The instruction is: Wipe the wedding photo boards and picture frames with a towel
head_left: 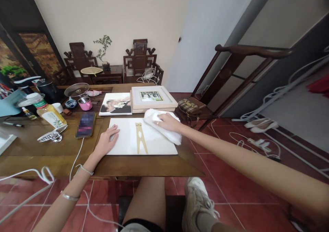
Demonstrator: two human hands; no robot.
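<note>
Two bare hands in view. Right grip (169, 123) is holding a bunched white cloth (164, 133), fingers laid over the top of it. Left grip (108, 139) is wide, palm down with the fingers out, resting on a white board (124, 141) at its 9 o'clock edge (clock centred on the board, 12 pointing away from the person). The cloth lies over the board's 2 o'clock corner and pokes a bit past the edge. Between the hands there's a tan cat-shaped figure (138, 127), long legs pointing to 6; can't tell if it's printed or a separate piece. All of that sits on a brown wooden surface (151, 166), near the 6 o'clock edge. Further out: photo panel (115, 103) at 11, right beside a framed picture (151, 95) between 12 and 1. Phone (85, 124) just past 9, pink cup (84, 104) at 10, bottle of yellowish liquid (50, 114) beyond the phone. Off the surface, a checked bag (189, 106) at 2.
</note>
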